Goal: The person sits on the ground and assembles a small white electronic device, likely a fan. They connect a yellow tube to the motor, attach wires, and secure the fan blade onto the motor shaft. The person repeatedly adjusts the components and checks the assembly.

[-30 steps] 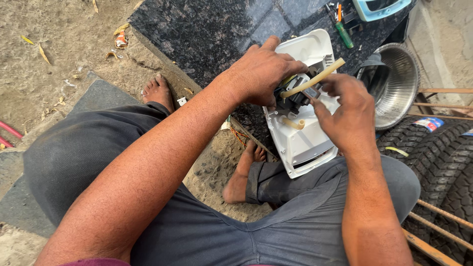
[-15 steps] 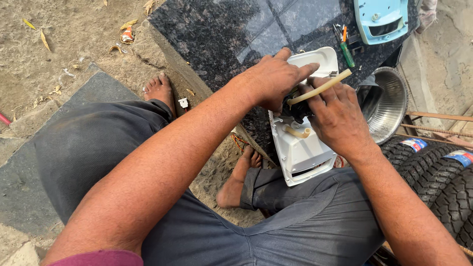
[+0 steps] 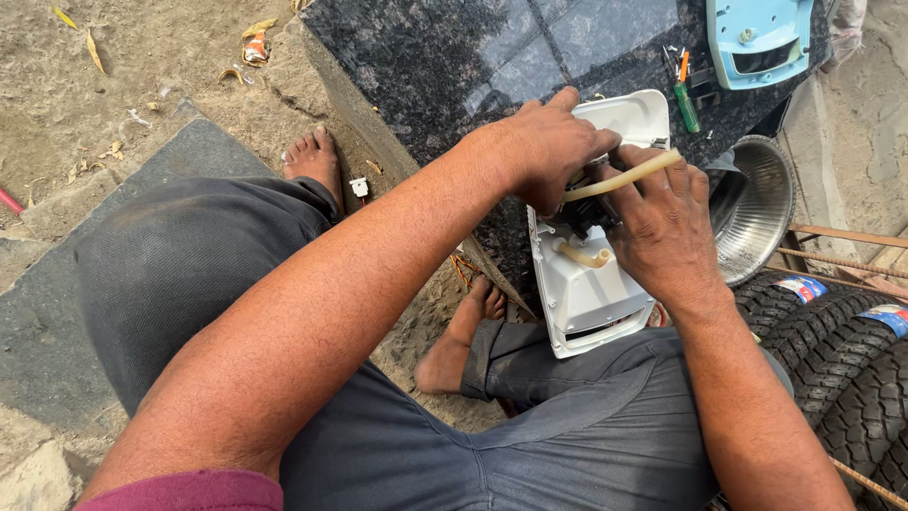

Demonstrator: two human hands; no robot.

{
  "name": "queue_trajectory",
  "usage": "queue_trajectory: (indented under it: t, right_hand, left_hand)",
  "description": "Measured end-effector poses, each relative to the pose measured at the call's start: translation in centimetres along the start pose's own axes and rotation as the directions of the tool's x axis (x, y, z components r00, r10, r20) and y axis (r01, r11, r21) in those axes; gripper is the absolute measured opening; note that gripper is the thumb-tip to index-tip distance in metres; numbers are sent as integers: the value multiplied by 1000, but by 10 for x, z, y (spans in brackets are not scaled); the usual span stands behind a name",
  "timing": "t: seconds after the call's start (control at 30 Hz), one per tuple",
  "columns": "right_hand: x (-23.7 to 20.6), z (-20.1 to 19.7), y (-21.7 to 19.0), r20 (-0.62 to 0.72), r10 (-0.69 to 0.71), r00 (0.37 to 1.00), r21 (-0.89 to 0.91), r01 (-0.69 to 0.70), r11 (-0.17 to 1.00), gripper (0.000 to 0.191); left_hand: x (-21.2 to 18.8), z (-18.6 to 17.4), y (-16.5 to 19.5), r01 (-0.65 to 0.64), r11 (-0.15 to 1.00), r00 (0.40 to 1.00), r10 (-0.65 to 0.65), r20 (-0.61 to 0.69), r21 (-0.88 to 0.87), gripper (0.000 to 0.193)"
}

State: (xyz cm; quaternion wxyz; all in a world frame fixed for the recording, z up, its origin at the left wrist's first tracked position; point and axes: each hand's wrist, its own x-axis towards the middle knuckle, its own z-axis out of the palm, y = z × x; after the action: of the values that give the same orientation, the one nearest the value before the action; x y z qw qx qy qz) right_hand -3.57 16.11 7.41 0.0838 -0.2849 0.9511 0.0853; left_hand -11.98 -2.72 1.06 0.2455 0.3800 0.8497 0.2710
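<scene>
White plastic housing (image 3: 596, 293) lies open on the granite slab's (image 3: 426, 66) edge, cream tubing (image 3: 619, 177) inside. Your right hand (image 3: 662, 222) pinches that tubing; your left hand (image 3: 544, 151) grips the dark part within. Steel bowl (image 3: 761, 213) just beside.

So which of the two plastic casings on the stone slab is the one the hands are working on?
The white casing at the slab's near edge: both the left hand and right hand rest on it. The light blue casing lies untouched at the far corner.
</scene>
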Motion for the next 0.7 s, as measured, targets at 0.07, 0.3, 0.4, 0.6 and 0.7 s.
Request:
queue_trajectory:
  t: [0.07,0.3,0.4,0.6,0.7]
  right_hand:
    - [0,-5,-3,5,32,999,48,-32,998,78]
    - [-21,-15,-12,-99,499,861,449,-408,795,50]
    - [-20,-1,-15,199,679,706,785,-530,321,41]
    - [-14,12,-9,511,640,574,818,-554,-156,41]
    - [-14,9,-3,581,568,583,811,-472,-344,46]
  left_hand:
    - [0,1,0,-6,998,1000,6,2,65,84]
    - [1,8,-6,-35,998,998,37,-42,48,60]
    - [0,7,-5,-30,999,999,32,-43,41,58]
    - [-2,2,-5,-33,999,999,34,-23,24,55]
    - [-2,-1,-3,-24,1000,1000,24,18,19,49]
